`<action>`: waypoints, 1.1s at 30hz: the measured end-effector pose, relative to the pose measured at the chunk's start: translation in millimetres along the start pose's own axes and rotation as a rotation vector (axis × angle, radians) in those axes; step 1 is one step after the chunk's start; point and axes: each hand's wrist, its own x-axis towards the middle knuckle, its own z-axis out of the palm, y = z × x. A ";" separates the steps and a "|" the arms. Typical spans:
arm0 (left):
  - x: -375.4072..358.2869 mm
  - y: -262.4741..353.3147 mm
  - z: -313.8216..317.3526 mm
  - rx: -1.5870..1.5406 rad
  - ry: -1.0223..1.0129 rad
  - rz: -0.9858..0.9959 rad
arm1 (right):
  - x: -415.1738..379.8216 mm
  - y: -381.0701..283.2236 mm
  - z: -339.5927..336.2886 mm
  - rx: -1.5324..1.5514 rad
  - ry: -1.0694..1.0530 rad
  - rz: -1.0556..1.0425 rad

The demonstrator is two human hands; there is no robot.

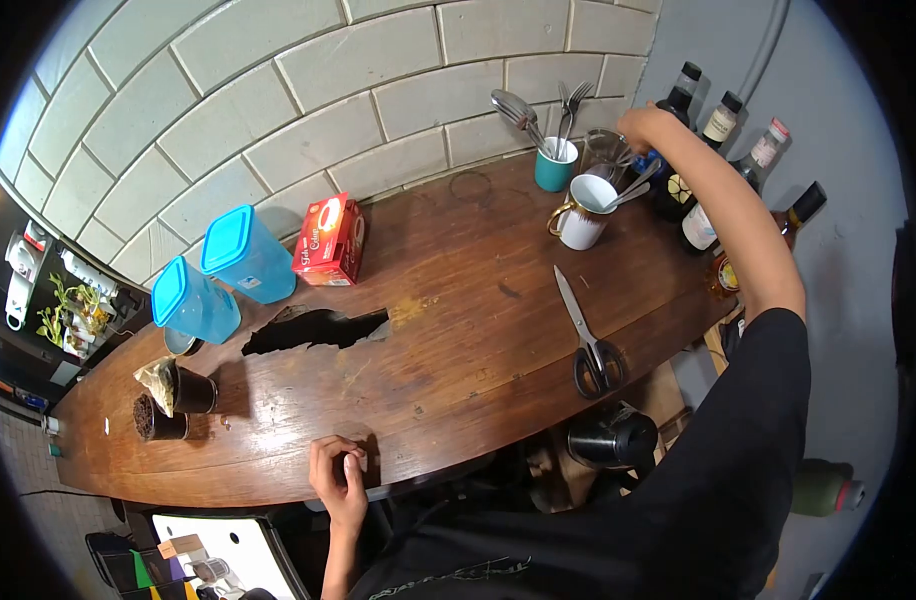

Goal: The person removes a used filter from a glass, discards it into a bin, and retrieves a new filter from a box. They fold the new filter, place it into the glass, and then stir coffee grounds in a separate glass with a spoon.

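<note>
My left hand (338, 478) rests on the near edge of the wooden table, fingers loosely bent, thumb apart, nothing visible in it. At the far right corner my right hand (650, 128) reaches down beside a clear glass (604, 152) and dark bottles. Its fingertips are hidden, so I cannot make out what they touch. Something blue (642, 164) shows just below it. In front stands a white mug (581, 228) with a gold handle and a metal utensil leaning in it. A teal cup (554, 173) beside the glass holds several spoons and forks.
Black-handled scissors (590, 345) lie near the right edge. A jagged hole (318, 330) breaks the tabletop. Leftward stand a red tea box (328, 242), blue-lidded containers (250, 260) and dark pots (193, 392). Several bottles (723, 120) line the right wall.
</note>
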 end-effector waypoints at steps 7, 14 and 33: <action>-0.9 0.4 -0.4 -0.017 -0.003 -0.014 | -7.9 -1.9 -2.2 0.017 0.004 -0.012; -1.0 1.1 -0.4 -0.045 0.003 -0.026 | -25.4 -5.0 -3.0 -0.022 0.087 -0.063; 0.4 2.2 -3.5 -0.028 -0.032 0.009 | -45.5 13.9 -20.4 -0.089 0.216 0.016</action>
